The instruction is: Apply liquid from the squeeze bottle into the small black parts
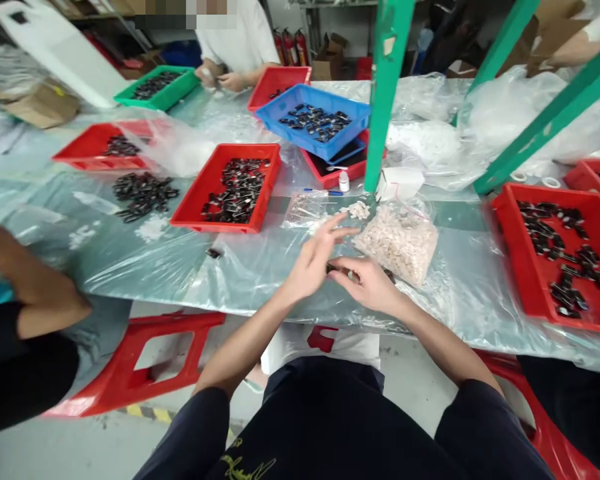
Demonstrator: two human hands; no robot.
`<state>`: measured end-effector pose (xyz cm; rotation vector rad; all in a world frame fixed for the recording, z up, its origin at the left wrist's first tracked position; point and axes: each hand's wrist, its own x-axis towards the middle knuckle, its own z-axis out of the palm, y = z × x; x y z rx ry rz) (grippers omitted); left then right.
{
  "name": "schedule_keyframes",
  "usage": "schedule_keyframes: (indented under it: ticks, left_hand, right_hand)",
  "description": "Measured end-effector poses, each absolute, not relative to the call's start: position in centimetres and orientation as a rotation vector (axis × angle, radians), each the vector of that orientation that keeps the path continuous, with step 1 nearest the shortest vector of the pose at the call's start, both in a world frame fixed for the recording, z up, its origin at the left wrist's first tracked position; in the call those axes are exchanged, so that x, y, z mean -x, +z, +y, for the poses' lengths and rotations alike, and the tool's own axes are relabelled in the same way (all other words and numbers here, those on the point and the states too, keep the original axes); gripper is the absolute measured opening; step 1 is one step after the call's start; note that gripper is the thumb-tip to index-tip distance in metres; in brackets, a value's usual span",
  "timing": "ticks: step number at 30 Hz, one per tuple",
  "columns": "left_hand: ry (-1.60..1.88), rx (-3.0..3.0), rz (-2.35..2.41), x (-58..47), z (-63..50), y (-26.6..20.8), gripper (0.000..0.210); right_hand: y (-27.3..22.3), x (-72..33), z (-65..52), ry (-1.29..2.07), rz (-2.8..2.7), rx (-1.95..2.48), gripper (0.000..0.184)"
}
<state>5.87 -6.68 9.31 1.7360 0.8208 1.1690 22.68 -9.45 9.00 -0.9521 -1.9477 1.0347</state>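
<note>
Two bare hands meet above the plastic-covered table (260, 270): the right hand (369, 283) pinches a small dark piece (331, 268) between thumb and fingertips, just beside the left hand (309, 265), whose fingers are spread toward the loose white bits (359, 211). Whether the left thumb touches the piece, I cannot tell. Just beyond the right hand lies a clear bag of pale pieces (403, 243), while a red tray (220, 226) holding black parts (240, 188) sits farther left.
</note>
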Motion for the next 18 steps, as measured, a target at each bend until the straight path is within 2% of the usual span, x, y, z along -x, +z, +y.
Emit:
schedule_keyframes:
  ticks: [3,6,13,18]
  left_hand:
    - [0.977,-1.873,0.903,-5.0,-7.9,10.6,0.06]
    - [0.926,-2.026,0.994,-3.8,-9.9,11.2,0.06]
    - [1.375,-2.265,1.116,-0.1,-13.5,9.1,0.046]
    - [1.457,-2.098,1.335,5.3,-16.0,6.7,0.037]
  right_hand:
    - [8.7,-21.1,-11.0,0.714,-2.108,0.913,0.023]
    - [8.0,-20.2,-12.1,0.663,-2.126,0.798,0.025]
    - [7.9,-18.0,-11.4,1.199,-2.163,0.756,0.022]
    - [7.6,-14.7,-10.5,1.379,-2.146,0.73,0.025]
